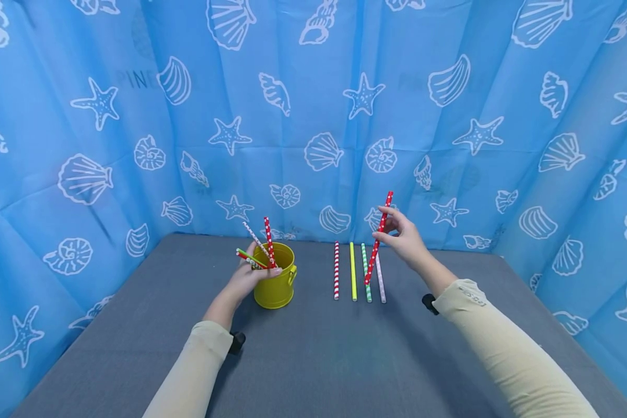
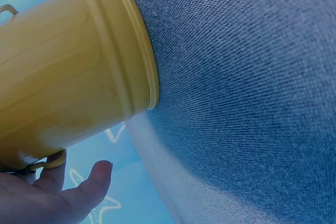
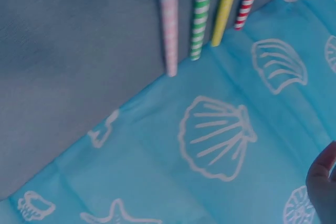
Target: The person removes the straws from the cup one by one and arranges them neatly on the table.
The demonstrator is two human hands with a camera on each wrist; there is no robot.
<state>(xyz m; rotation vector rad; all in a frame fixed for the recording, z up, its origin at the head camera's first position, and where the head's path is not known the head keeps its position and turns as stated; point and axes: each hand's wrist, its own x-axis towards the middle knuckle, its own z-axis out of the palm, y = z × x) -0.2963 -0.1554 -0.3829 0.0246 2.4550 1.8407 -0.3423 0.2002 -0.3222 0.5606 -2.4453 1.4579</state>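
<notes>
At the left of the head view my left hand [image 1: 242, 283] grips the yellow bucket [image 1: 274, 293] by its rim, thumb laid across the near side. In the left wrist view the fingers [image 2: 94, 184] lie by the bucket's handle loop [image 2: 55, 161]. Several paper straws lean out of the bucket, among them a red dotted straw [image 1: 269, 238] and a green straw [image 1: 251, 257]. My right hand [image 1: 401, 235] pinches another red dotted straw [image 1: 382, 223] near its upper part, holding it tilted above the row of straws. Only a fingertip [image 3: 320, 174] shows in the right wrist view.
On the grey table [image 1: 313, 354] lie a red-and-white striped straw [image 1: 337, 273], a yellow straw [image 1: 353, 273], a green striped straw [image 1: 368, 293] and a pale pink striped straw [image 1: 381, 281], side by side. A blue shell-patterned curtain [image 1: 303, 87] hangs behind and along both sides.
</notes>
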